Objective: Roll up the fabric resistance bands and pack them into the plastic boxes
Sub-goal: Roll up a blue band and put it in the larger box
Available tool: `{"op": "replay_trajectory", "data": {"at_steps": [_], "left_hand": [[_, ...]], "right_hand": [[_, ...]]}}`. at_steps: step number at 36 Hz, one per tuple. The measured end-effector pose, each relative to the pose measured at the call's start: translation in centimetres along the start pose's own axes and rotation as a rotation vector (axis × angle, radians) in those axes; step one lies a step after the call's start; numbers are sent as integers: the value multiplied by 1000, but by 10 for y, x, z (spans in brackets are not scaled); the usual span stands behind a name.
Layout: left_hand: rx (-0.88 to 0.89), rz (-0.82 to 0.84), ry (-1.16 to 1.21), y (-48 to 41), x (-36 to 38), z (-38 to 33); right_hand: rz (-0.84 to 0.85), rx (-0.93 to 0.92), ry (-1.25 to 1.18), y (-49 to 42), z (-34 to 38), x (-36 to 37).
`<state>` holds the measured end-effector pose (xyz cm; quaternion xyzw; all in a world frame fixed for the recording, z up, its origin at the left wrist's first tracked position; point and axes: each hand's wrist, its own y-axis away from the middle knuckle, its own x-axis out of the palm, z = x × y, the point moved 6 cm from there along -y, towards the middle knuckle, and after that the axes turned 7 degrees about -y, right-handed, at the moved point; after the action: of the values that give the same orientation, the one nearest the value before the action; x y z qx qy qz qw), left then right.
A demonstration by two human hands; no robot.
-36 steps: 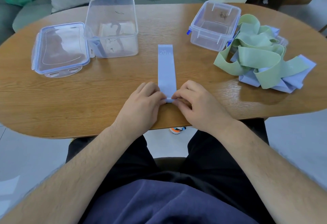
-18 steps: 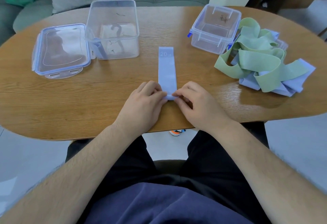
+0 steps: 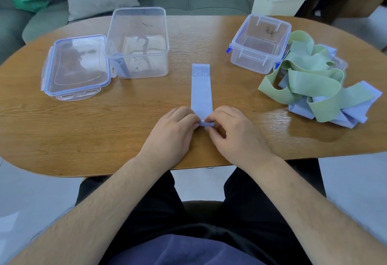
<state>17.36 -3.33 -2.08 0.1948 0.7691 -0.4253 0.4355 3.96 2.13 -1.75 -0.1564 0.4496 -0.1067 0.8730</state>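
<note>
Together, left hand [image 3: 173, 130] and right hand [image 3: 236, 135] pinch the blue band [image 3: 201, 91], between tall box [image 3: 138, 43] and band pile [image 3: 314, 80].

top [image 3: 184, 250]: navy blue (hem only) | legwear [image 3: 155, 206]: black | forearms [image 3: 117, 197]: bare, hairy

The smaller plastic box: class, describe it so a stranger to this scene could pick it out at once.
On the oval wooden table, look far right, next to the heap of green and lilac bands. The clear box there is the smaller plastic box. Unlike the taller box on the left, it is shallow with bright blue clips.
</note>
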Motion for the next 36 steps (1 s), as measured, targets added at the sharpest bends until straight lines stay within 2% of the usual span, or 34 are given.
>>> {"op": "replay_trajectory", "data": {"at_steps": [15, 24, 29, 36], "left_hand": [[-101, 10, 82, -1, 1, 4], [-71, 2, 38, -8, -1, 7], [-62, 13, 7, -12, 4, 14], [-64, 2, -25, -21, 8, 18]], "right_hand": [[-49, -7, 14, -1, -4, 3], [2, 34, -48, -13, -7, -2], [95, 33, -27, -15, -13, -1], [64, 62, -53, -28, -25, 2]]}}
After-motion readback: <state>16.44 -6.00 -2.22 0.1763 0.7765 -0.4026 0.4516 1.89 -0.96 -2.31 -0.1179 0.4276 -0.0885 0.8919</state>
